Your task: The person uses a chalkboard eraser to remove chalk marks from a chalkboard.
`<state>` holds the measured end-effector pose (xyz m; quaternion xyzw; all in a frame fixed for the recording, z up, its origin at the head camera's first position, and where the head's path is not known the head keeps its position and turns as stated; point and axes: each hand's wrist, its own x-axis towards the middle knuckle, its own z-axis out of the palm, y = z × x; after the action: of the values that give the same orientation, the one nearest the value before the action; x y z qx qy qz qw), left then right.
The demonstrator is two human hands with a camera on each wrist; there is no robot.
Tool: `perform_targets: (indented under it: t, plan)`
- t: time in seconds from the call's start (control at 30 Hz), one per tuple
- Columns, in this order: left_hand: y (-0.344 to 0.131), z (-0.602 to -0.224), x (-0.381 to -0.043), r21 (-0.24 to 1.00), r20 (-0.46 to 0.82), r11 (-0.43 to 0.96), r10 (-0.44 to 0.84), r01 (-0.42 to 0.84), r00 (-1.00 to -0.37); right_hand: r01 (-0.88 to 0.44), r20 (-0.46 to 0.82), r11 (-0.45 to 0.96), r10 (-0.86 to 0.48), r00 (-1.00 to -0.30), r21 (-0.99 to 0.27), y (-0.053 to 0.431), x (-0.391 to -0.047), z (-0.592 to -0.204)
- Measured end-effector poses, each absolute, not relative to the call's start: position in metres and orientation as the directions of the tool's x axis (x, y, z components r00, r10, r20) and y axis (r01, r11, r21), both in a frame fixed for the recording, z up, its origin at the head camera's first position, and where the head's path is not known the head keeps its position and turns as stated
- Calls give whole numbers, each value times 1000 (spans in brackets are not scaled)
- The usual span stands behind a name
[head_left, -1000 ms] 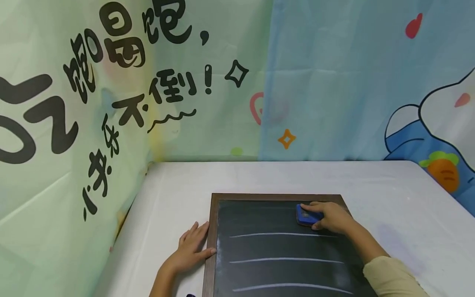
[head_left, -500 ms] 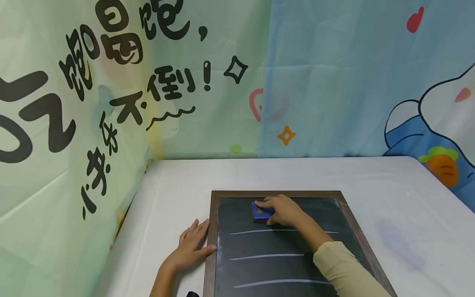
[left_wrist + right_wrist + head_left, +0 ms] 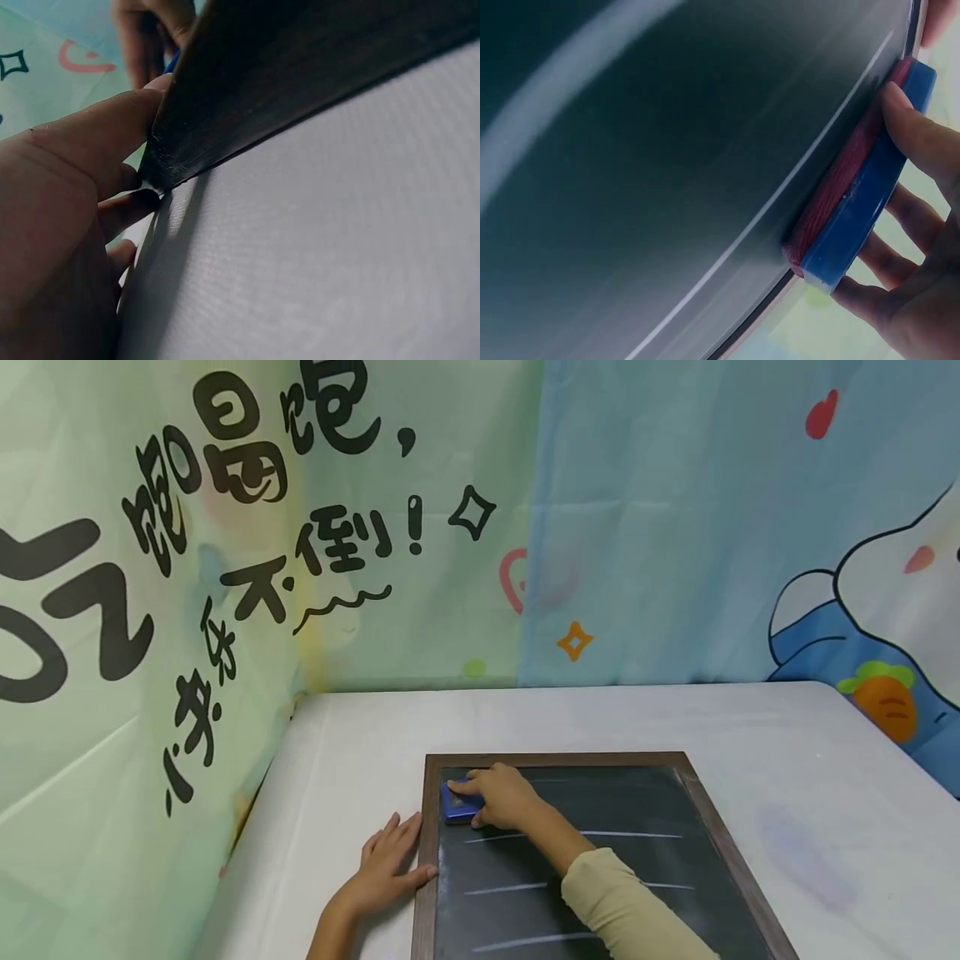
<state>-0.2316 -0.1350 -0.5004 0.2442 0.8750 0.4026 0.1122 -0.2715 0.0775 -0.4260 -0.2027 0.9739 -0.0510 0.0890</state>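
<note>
A blackboard in a brown wooden frame lies on the white table, with several chalk lines drawn across it. My right hand grips a blue chalkboard eraser at the board's upper left corner. In the right wrist view, the eraser shows a red felt face against the board, the thumb and fingers on its blue back and sides. My left hand rests along the left side of the frame, thumb on top of it and fingers spread. Close up in the left wrist view, the left fingers touch the dark frame edge.
The white tabletop surrounds the board. A green and blue printed cloth with dark lettering and cartoon figures hangs behind and to the left of the table.
My right hand has slid the eraser leftward along the top of the board, from the right side to the upper left corner. The left hand stays on the frame.
</note>
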Motion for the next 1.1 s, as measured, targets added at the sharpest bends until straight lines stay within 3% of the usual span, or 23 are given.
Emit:
perform_targets:
  t: [0.13,0.53,1.1]
  plan:
    - [-137,-503,-230,750,-2,572,504,332,-864,-405,-141,909,-416,-899,-98,70,-271,-431]
    - [-157,-501,-223,758,12,578,453,304,-891,-431,-156,886,-457,-876,-173,82,-275,-430]
    - [-149,-505,-228,780,-16,550,495,299,-869,-289,-127,909,-338,-932,-301,261,-254,-426]
